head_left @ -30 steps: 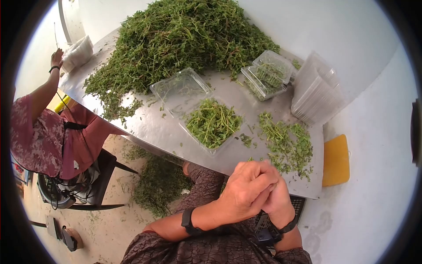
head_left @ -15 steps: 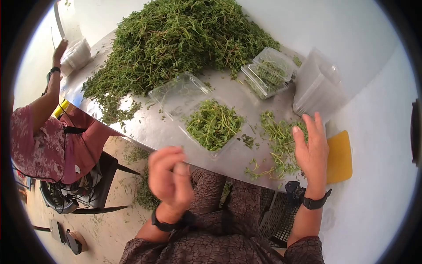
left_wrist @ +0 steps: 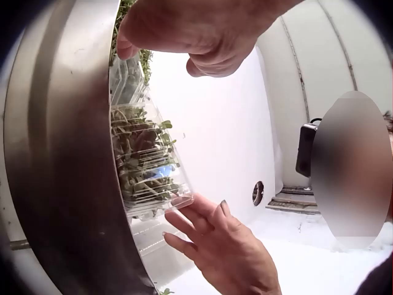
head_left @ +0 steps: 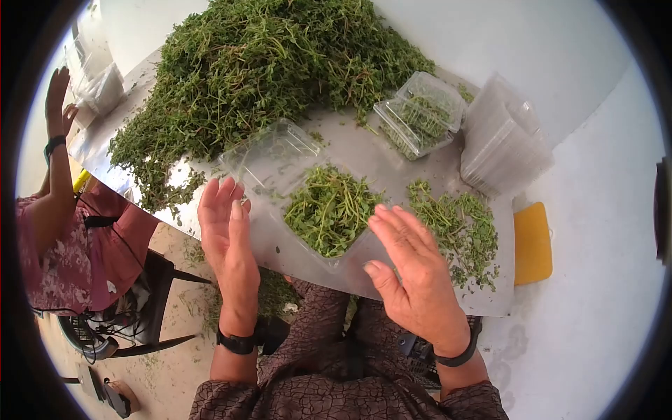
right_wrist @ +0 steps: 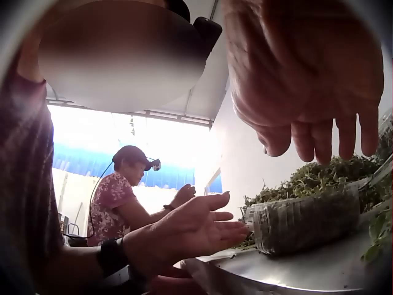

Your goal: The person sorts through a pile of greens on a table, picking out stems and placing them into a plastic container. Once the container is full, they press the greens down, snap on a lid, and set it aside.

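A clear plastic clamshell box point(head_left: 334, 263) heaped with leafy green sprigs point(head_left: 329, 210) sits near the table's front edge, its lid point(head_left: 276, 150) folded back. My left hand point(head_left: 231, 245) is raised at the left of the box, palm turned inward and fingers loosely extended. On the other side, my right hand point(head_left: 420, 283) hovers with straight fingers, fingertips close to the box's right rim. Both hands hold nothing. In the right wrist view the left hand point(right_wrist: 190, 233) has its fingertips near the box's side wall point(right_wrist: 301, 224).
A large mound of greens point(head_left: 280, 77) covers the back of the table. Loose sprigs point(head_left: 462, 234) lie at the right, below a filled clamshell point(head_left: 420, 115) and a stack of clear boxes point(head_left: 504, 140). Another person point(head_left: 63, 231) sits at the left. A yellow board point(head_left: 532, 245) stands beside the table.
The hands were together at the front edge, then came apart. The left has since risen beside the box, and the right has moved leftward from the loose sprigs toward it.
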{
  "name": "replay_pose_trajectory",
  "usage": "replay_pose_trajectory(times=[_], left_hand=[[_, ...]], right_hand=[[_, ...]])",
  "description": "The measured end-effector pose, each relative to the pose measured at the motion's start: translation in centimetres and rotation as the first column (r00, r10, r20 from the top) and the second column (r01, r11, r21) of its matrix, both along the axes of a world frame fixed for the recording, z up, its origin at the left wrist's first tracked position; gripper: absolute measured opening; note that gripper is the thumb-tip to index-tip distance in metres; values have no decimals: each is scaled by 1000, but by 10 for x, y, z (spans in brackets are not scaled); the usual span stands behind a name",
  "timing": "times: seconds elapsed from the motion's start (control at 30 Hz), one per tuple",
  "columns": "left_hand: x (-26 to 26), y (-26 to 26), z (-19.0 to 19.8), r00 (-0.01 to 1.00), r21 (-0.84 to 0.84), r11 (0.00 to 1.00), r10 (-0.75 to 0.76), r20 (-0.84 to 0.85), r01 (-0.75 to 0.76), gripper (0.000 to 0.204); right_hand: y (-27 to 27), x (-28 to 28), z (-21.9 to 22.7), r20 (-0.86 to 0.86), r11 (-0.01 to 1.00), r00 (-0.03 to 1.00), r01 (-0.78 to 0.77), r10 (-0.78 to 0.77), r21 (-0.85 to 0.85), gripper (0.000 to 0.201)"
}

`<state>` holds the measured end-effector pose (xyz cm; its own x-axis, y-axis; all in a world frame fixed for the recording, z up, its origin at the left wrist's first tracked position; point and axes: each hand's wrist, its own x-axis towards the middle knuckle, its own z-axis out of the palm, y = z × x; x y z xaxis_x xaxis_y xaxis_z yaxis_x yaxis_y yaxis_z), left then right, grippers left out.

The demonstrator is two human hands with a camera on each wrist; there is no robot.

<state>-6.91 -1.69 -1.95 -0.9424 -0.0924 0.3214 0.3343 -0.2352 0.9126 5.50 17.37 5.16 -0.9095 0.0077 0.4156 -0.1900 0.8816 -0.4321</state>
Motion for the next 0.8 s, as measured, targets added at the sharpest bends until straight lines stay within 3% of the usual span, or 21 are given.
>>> replay_pose_trajectory(times=[0.4,0.5,0.63,0.8], left_hand=[[-16,16,-5,988,268,963,-51,148,9,65],[-14,22,-2,989,139,990,-46,140,27,61],[-12,25,1,988,141,988,-87,126,69,71],[-10,25,2,995,82,996,-42,88,35,68]], right_hand=[[-8,-20,-7,-13,995,1000,-25,27,97,47],[-7,-22,-11,9,993,999,-38,37,113,46],[-7,-25,-13,27,988,998,-68,64,141,42],[-1,-24,-7,-6,989,997,-70,71,128,40]])
